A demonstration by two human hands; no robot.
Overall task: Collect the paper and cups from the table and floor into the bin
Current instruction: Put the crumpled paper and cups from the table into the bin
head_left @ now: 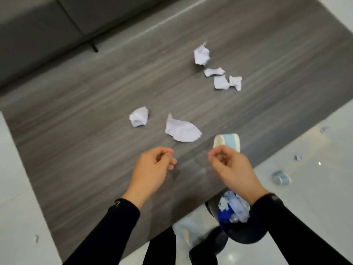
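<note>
Several crumpled white papers lie on the dark wood-grain table [80, 146]: one ball [139, 117] mid-table, a flatter sheet [181, 131] beside it, a larger wad [201, 54] farther off with smaller scraps [222, 79] near it. A white and pale-blue paper cup [228, 140] lies on its side just beyond my right hand [231, 169]. My right hand's fingers are loosely curled and hold nothing. My left hand [152, 169] hovers over the table, also loosely curled and empty. The dark bin [242, 234], stuffed with paper, stands on the floor under my right wrist.
A second cup [281, 177] lies on the glossy white floor to the right, with small paper scraps [298, 157] farther back. A grey sofa [47, 22] runs along the table's far side. My legs and a dark shoe [210, 245] are by the table's near corner.
</note>
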